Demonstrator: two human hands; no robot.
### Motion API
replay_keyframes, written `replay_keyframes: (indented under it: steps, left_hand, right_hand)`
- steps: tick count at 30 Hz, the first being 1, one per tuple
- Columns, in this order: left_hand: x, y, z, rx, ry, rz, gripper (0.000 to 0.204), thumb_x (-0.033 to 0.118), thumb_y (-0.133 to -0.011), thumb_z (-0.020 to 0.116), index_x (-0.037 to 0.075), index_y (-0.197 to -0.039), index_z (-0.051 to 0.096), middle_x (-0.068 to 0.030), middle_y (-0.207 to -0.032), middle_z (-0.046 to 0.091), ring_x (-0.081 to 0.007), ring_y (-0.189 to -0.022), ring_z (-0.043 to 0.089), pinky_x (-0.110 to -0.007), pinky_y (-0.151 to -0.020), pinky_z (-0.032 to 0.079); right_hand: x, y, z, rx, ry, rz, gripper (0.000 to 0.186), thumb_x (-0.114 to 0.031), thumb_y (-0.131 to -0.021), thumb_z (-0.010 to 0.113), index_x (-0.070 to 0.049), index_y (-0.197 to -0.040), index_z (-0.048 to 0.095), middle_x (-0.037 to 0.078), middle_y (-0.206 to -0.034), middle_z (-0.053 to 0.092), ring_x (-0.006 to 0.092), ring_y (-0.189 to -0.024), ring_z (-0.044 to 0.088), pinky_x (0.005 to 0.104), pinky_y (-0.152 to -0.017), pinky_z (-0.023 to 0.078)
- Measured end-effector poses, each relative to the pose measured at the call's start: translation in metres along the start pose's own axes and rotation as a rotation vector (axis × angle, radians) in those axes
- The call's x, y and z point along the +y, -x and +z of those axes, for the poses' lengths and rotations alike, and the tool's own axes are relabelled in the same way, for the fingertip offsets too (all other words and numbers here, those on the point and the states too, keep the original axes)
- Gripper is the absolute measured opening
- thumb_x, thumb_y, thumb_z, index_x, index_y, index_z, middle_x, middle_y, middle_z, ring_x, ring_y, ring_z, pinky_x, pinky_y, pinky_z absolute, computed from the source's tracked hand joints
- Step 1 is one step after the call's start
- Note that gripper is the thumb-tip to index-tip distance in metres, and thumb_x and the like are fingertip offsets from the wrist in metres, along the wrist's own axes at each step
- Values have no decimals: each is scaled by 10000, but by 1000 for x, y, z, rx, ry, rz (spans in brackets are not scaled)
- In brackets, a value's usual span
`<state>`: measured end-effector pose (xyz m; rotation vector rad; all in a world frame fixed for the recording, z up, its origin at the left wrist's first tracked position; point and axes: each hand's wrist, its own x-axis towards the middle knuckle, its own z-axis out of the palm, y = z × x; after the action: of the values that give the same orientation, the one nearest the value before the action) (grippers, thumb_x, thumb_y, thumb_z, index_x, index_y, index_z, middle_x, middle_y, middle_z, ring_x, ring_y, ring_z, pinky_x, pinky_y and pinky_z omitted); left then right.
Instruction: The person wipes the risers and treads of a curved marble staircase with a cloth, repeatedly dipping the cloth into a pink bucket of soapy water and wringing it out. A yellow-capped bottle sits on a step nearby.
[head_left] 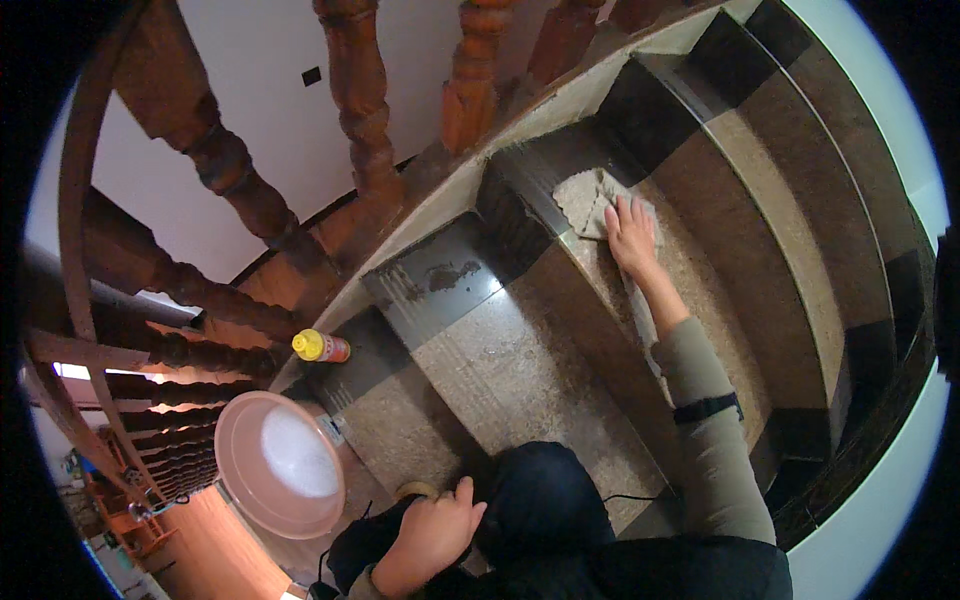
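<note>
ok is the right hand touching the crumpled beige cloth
Touching: in the head view, the right hand lies with its fingers over the crumpled beige cloth

Reddish-brown turned balusters (355, 90) line the left side of the stairwell I view remotely; behind them stands a white wall (270, 130) bearing a small dark square (311, 76). At near left I observe a warmly lit, orange-toned floor (215, 545); a pale wall (870, 520) bounds the right.

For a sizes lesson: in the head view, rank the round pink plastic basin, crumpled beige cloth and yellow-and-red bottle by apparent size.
1. Pink basin
2. Beige cloth, partly covered by the right hand
3. Yellow-and-red bottle
</note>
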<state>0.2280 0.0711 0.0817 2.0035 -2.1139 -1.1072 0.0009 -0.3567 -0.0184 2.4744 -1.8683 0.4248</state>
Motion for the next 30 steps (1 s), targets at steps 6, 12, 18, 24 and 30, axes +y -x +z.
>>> replay_keyframes:
  steps: [6, 12, 18, 24, 30]
  left_hand:
    - [-6, 6, -12, 48, 57, -107, 372, 301, -861, 560, 7, -1087, 527, -161, -645, 625, -332, -547, 611, -420, -511, 494]
    - [3, 2, -13, 106, 158, -38, 349, 283, -860, 573, 11, -1076, 535, -172, -620, 611, -318, -541, 615, -396, -484, 495]
    - [14, -12, -12, 4, -40, -20, 353, 270, -870, 576, -18, -1068, 527, -146, -638, 621, -264, -551, 626, -318, -480, 493]
    - [14, -8, -11, 40, -1, 2, 343, 266, -868, 575, -14, -1063, 541, -136, -635, 621, -251, -571, 633, -325, -508, 503]
    - [14, 2, -14, 92, 10, 16, 335, 268, -844, 590, 14, -1055, 531, -143, -655, 612, -297, -591, 617, -383, -536, 501]
  right_hand:
    - [4, -95, 22, 48, 141, 183, 736, -622, -853, 387, -78, -1348, 369, 249, -1416, 291, 414, -1316, 248, 488, -1091, 142]
    - [-84, -103, 45, 144, 45, -250, 557, -485, -833, 514, -98, -1232, 484, 128, -1299, 469, 322, -1181, 442, 430, -992, 330]
    - [-113, -13, 3, -135, -514, -497, 280, -32, -811, 554, -69, -1089, 547, 118, -1093, 568, 300, -1071, 510, 378, -922, 401]
    - [-36, 16, -69, 387, -758, -193, 328, -19, -823, 519, -50, -1149, 525, 147, -1119, 547, 325, -1051, 515, 394, -917, 406]
    - [70, 16, -27, 47, 166, -132, 383, -222, -923, 453, -145, -1299, 456, 177, -1295, 447, 382, -1157, 424, 467, -982, 340]
